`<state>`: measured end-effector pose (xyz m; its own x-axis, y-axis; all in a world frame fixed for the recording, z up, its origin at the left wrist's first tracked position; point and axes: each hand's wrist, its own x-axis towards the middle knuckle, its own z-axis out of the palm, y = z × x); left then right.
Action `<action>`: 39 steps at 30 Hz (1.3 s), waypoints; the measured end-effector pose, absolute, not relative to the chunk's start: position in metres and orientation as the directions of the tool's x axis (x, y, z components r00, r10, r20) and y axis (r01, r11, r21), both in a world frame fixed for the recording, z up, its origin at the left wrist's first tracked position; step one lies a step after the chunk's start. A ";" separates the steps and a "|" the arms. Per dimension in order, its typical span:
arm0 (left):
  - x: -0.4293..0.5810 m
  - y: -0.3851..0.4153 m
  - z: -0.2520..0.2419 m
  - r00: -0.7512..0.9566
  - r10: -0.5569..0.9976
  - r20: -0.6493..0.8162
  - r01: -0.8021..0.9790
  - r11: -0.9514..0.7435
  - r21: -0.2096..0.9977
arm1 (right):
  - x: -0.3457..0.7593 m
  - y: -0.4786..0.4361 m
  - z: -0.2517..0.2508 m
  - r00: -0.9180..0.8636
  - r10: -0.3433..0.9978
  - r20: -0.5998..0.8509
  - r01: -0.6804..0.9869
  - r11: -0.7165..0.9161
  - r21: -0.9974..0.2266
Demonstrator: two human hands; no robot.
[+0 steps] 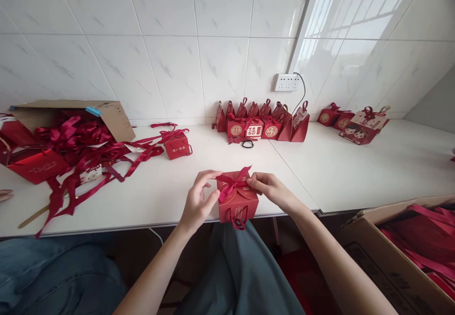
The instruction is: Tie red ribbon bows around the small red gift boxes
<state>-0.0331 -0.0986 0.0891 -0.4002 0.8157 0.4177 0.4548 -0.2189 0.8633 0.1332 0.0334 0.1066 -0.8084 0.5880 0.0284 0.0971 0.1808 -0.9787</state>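
A red gift box (244,207) sits at the table's front edge, right before me. A dark red ribbon (233,182) is tied in a bow over its folded top, and a twisted cord handle (239,221) hangs on its near side. My left hand (201,196) is at the box's left side, thumb and forefinger apart, the fingertips close to the bow's left loop. On the other side, my right hand (268,187) pinches the right part of the ribbon between thumb and fingers. Its remaining fingers are curled under.
Finished-looking red boxes (272,129) stand along the wall, with more boxes (362,126) farther right. A cardboard box (117,118) spills ribbons at left, near a small red box (177,145). Another carton (369,229) stands low at right. Someone else's hand (5,194) shows at far left.
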 end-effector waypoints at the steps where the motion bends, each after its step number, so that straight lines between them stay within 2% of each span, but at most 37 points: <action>1: -0.032 -0.102 0.086 -0.502 0.769 0.397 0.417 -0.187 0.890 | 0.133 0.032 0.106 -0.803 0.595 0.027 0.101 0.180 -0.978; 3: -0.028 -0.108 0.083 -0.593 0.757 0.276 0.349 -0.067 0.935 | 0.134 0.029 0.106 -0.789 0.615 0.020 0.115 0.179 -0.977; 5: -0.024 -0.112 0.084 -0.549 0.823 0.148 0.333 0.052 0.941 | 0.134 0.026 0.106 -0.771 0.637 0.024 0.118 0.181 -0.976; 7: -0.022 -0.113 0.086 -0.488 0.868 0.088 0.330 0.090 0.940 | 0.133 0.024 0.104 -0.755 0.655 0.039 0.106 0.181 -0.978; 11: -0.023 -0.107 0.088 -0.440 0.896 0.060 0.208 0.037 0.977 | 0.132 0.024 0.097 -0.735 0.676 0.052 0.048 0.128 -0.991; 15: -0.029 -0.101 0.082 -0.348 0.936 0.050 0.015 -0.048 0.999 | 0.132 0.025 0.088 -0.754 0.655 0.045 -0.082 -0.027 -0.996; 18: -0.033 -0.100 0.077 -0.331 0.943 0.041 -0.054 -0.062 0.997 | 0.131 0.024 0.084 -0.762 0.647 0.022 -0.153 -0.148 -0.977; 24: -0.034 -0.101 0.071 -0.339 0.940 0.047 -0.019 -0.057 0.998 | 0.127 0.020 0.079 -0.713 0.701 -0.017 -0.204 -0.230 -0.951; 30: -0.034 -0.098 0.074 -0.364 0.928 0.084 0.062 -0.066 0.996 | 0.127 0.024 0.067 -0.651 0.759 -0.004 -0.215 -0.190 -0.958; 32: -0.034 -0.098 0.078 -0.379 0.919 0.106 0.115 -0.067 0.991 | 0.133 0.027 0.071 -0.600 0.799 0.039 -0.194 -0.098 -0.976; 33: -0.034 -0.098 0.081 -0.387 0.914 0.125 0.165 -0.065 0.984 | 0.136 0.029 0.076 -0.540 0.836 0.096 -0.166 0.006 -0.986; 35: -0.032 -0.100 0.085 -0.402 0.898 0.181 0.288 -0.063 0.955 | 0.139 0.029 0.092 -0.407 0.863 0.298 -0.041 0.309 -0.950; 37: -0.031 -0.101 0.089 -0.407 0.878 0.251 0.398 -0.077 0.914 | 0.136 0.025 0.112 -0.419 0.754 0.505 0.123 0.598 -0.792; 39: -0.029 -0.102 0.091 -0.398 0.860 0.319 0.466 -0.110 0.878 | 0.126 0.019 0.130 -0.585 0.604 0.541 0.211 0.758 -0.618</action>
